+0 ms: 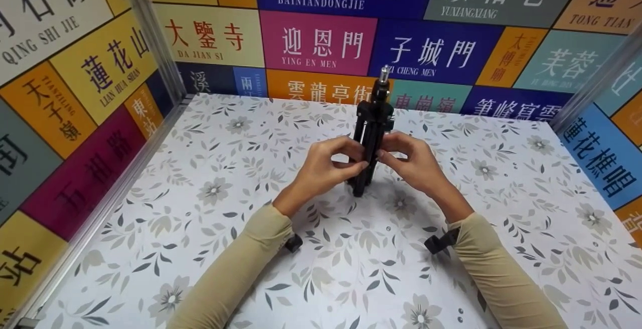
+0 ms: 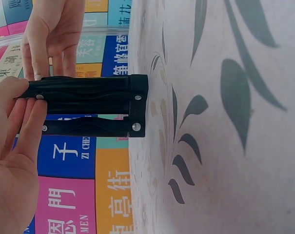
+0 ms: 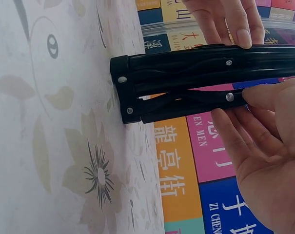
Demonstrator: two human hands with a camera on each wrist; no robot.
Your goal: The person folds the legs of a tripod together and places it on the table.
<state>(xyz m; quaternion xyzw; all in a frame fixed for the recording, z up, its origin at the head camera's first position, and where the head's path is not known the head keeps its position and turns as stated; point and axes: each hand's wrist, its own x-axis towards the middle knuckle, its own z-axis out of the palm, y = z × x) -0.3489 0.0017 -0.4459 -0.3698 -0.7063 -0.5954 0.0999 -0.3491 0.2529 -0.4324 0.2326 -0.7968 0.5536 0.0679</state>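
A black folding tripod stand (image 1: 375, 113) with a silver screw stud on top stands upright on the table, its legs folded close together. My left hand (image 1: 328, 163) pinches one leg between thumb and fingers from the left. From the right, my right hand (image 1: 416, 161) pinches another leg at about the same height. In the left wrist view, the tripod's lower end (image 2: 137, 105) is close to the tabletop, with silver rivets along its legs. The right wrist view shows the thumb and fingers of my right hand (image 3: 269, 146) around a leg strut (image 3: 206, 97).
A white tabletop (image 1: 215, 249) with a grey flower-and-leaf print lies under the tripod. Colourful panels (image 1: 321, 43) printed with Chinese characters wall in the back and both sides. Black wrist mounts (image 1: 441, 241) show at both sleeve cuffs.
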